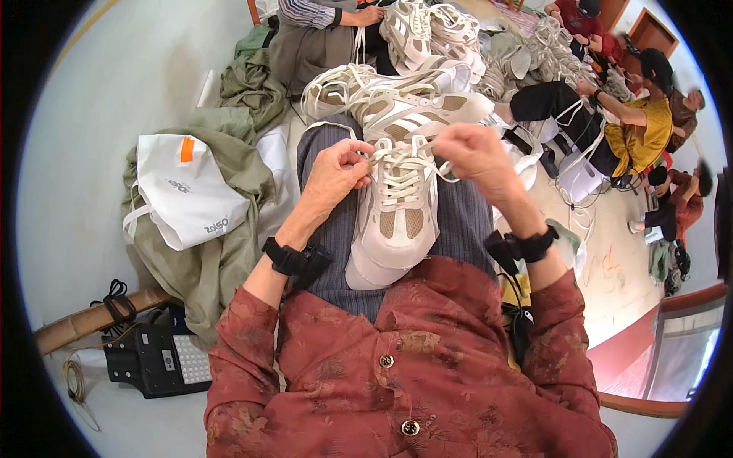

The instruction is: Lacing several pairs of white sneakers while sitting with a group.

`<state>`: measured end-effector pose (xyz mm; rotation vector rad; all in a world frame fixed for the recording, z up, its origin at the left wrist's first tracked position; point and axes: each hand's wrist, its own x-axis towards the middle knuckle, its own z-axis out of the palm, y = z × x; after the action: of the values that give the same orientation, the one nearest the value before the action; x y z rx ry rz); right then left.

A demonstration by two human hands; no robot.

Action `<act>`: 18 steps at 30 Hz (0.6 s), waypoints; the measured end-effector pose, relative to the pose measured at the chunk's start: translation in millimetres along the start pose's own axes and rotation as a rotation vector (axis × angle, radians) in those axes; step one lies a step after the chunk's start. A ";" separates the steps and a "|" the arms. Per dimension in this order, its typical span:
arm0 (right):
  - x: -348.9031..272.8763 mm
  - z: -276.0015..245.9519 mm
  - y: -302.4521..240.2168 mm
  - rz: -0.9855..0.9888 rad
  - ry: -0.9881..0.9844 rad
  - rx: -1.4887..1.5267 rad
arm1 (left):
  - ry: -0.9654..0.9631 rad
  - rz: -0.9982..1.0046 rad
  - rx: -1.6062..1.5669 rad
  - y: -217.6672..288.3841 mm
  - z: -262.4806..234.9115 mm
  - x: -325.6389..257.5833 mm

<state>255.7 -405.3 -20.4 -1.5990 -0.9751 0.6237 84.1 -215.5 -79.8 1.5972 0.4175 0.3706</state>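
A white and beige sneaker point(395, 244) rests on my lap, its toe toward me. Its off-white shoelace point(401, 182) criss-crosses over the tongue. At the shoe's left side, my left hand point(336, 172) is closed, thumb and forefinger pinching the lace near the upper eyelets. On the other side my right hand point(479, 162) is also closed, slightly blurred, with a lace loop hanging below its fingers. Just beyond, another sneaker point(416, 114) lies sideways, its laces loose.
More sneakers point(427, 34) are heaped ahead, near another person's hand point(370, 15). A white bag point(187, 195) lies on green cloth point(191, 286) at left. A black box with a light panel point(160, 359) sits lower left. Several people work at right, one in a yellow top point(641, 137).
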 end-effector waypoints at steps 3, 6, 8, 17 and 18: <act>-12.2 -41.6 -19.6 -0.066 0.053 0.550 | -0.010 0.017 -0.003 -3.0 -0.9 0.5; -15.4 -98.6 -28.6 -0.175 0.191 0.800 | -0.017 0.051 0.022 -0.3 1.8 1.4; -13.6 -116.0 -27.1 -0.151 0.156 0.572 | 0.001 0.047 0.021 -1.3 1.9 0.5; 0.8 -23.8 7.8 -0.312 0.225 -0.604 | 0.003 0.080 0.052 -7.6 3.2 3.1; 7.3 -4.0 3.4 -0.377 0.167 -0.529 | 0.018 0.104 0.089 -6.5 2.5 0.4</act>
<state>263.7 -401.3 -21.9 -1.8151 -1.3429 -0.0391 85.4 -217.1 -86.4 1.7074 0.3700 0.4517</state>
